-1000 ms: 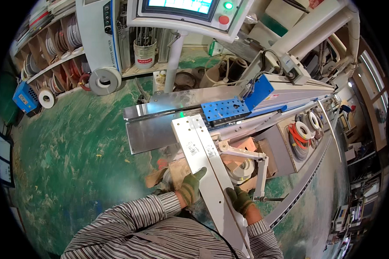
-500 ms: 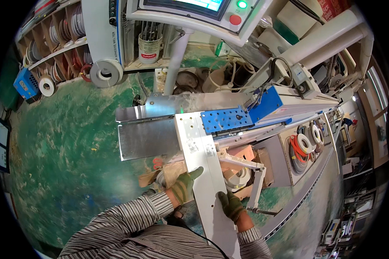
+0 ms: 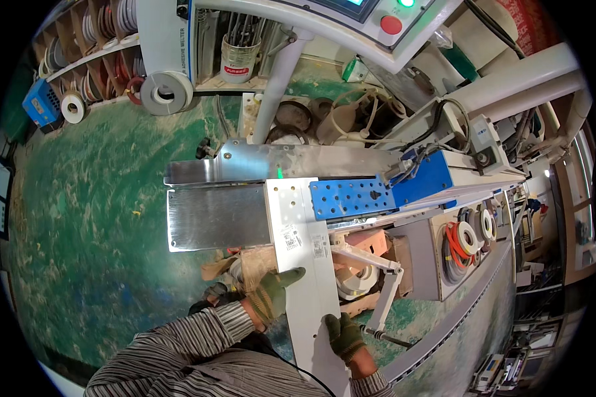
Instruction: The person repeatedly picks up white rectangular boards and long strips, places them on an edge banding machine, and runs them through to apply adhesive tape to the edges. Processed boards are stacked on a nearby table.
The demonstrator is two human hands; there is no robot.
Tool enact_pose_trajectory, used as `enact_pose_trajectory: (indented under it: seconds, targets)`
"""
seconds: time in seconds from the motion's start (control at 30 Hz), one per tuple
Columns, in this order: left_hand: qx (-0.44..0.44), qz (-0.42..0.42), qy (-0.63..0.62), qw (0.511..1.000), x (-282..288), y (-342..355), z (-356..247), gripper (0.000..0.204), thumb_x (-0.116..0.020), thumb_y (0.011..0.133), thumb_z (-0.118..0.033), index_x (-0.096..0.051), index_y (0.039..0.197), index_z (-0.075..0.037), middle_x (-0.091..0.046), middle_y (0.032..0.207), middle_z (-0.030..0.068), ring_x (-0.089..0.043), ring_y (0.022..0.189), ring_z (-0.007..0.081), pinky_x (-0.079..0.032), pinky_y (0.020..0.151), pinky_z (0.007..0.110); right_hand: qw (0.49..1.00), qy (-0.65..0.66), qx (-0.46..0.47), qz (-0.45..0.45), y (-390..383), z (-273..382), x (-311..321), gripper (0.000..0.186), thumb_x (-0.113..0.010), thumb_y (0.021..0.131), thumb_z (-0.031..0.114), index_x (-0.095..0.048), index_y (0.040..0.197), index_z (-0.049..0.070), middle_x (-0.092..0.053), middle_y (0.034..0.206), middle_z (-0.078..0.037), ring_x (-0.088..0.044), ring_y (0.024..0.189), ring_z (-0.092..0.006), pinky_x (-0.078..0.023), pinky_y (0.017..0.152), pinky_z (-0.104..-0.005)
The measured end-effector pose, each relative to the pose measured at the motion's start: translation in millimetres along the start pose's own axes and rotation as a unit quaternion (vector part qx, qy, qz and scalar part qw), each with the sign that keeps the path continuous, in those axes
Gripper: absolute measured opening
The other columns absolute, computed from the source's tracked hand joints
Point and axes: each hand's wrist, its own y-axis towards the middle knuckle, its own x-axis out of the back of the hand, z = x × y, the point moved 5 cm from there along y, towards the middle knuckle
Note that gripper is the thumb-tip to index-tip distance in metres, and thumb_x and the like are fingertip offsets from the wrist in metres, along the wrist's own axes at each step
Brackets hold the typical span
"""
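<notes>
Two long white boards lie side by side, with drilled holes at the far end and a printed label on each. My left hand, in a green knitted glove, grips their left edge with the thumb on top. My gloved right hand is closed around the right edge, nearer to me. The far ends rest at the machine's metal plate, next to a blue perforated plate. The near end runs toward my body. The fingers under the boards are hidden.
A control panel with a red button hangs above the machine on a post. Rolls of edge banding stand at the far left. A white jointed support arm and a box of rolls sit right of the boards.
The boards point more nearly straight ahead, with their near end farther left. Both hands keep their grip and have shifted slightly left and nearer. The view has shifted too.
</notes>
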Motion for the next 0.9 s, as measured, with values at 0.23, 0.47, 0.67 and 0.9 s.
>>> enact_pose_trajectory:
  seconds: [0.23,0.47,0.67,0.9]
  targets:
    - [0.010,0.022,0.001,1.000,-8.7,-0.6,-10.6,0.034,-0.067,0.099,-0.020,-0.062,0.126,0.000,-0.070,0.112,0.0105,-0.071,0.096,0.0215,-0.060,0.080,0.036,0.999,0.040,0.029,-0.005,3.6,-7.4,-3.0,0.042,-0.057,0.101,0.037,-0.058,0.116,-0.003,-0.069,0.082,-0.026,-0.068,0.080,-0.0463,-0.051,0.070,-0.0529]
    - [0.070,-0.037,0.052,0.995,-7.4,2.4,-11.6,0.037,-0.063,0.102,-0.024,-0.061,0.130,0.001,-0.071,0.115,0.0131,-0.071,0.096,0.0224,-0.060,0.082,0.036,0.999,0.049,-0.009,0.004,2.7,4.0,8.9,0.040,-0.057,0.100,0.036,-0.063,0.112,-0.003,-0.071,0.085,-0.025,-0.070,0.079,-0.0423,-0.054,0.069,-0.0484]
    - [0.052,-0.038,0.061,0.996,-0.2,20.5,0.4,0.041,-0.065,0.100,-0.021,-0.059,0.133,0.002,-0.070,0.118,0.0153,-0.071,0.101,0.0242,-0.060,0.087,0.038,1.000,0.026,-0.003,-0.012,4.1,-7.9,15.4,0.042,-0.057,0.099,0.039,-0.064,0.108,-0.002,-0.070,0.081,-0.025,-0.069,0.076,-0.0435,-0.053,0.067,-0.0500]
    - [0.035,-0.037,0.052,0.997,-20.0,30.0,0.1,0.039,-0.066,0.099,-0.015,-0.059,0.134,0.002,-0.068,0.125,0.0162,-0.068,0.109,0.0258,-0.058,0.094,0.042,1.000,0.002,0.013,0.002,14.7,-24.1,27.1,0.037,-0.059,0.099,0.035,-0.064,0.105,-0.001,-0.068,0.076,-0.024,-0.067,0.070,-0.0449,-0.051,0.061,-0.0531]
